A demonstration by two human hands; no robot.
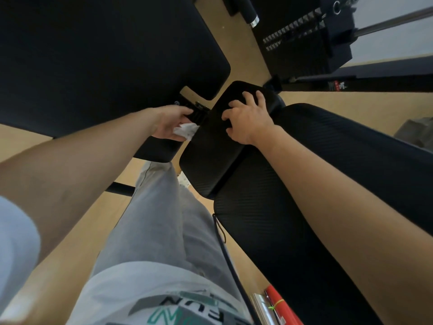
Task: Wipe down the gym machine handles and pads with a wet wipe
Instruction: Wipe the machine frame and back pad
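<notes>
Wipe [185, 130] first, since it sits furthest left of the things that matter: a crumpled white wet wipe bunched in the left hand [169, 124], just left of the small black pad [210, 146], which serves as landmark. The left hand's fingers are curled closed around the wipe, and their tips reach into the dark ridged bracket [198, 113] at the pad's upper left edge; how firmly the wipe is pinched cannot be told, because the palm faces away. The wipe looks thin, limp and damp, so it should weigh next to nothing and fold to any shape. It is best held balled in the fingers with a flat face left free to press on the surface, since a loose corner could snag on the bracket's ridges.

On the pad itself rests the right hand [246, 120], fingers spread wide and flat over its upper end, holding nothing, apparently steadying it. The pad's cover looks like finely ribbed vinyl over foam: soft under pressure, not fragile, and likely to turn slick once wet. Its rounded edges give the safest hold.

Right of the pad and touching its lower edge lies the long seat cushion [293, 184], of the same ribbed material. Above and right of the pad stands the weight stack [302, 41], with a chrome-tipped handle [249, 11] beside it, neither being touched.
</notes>
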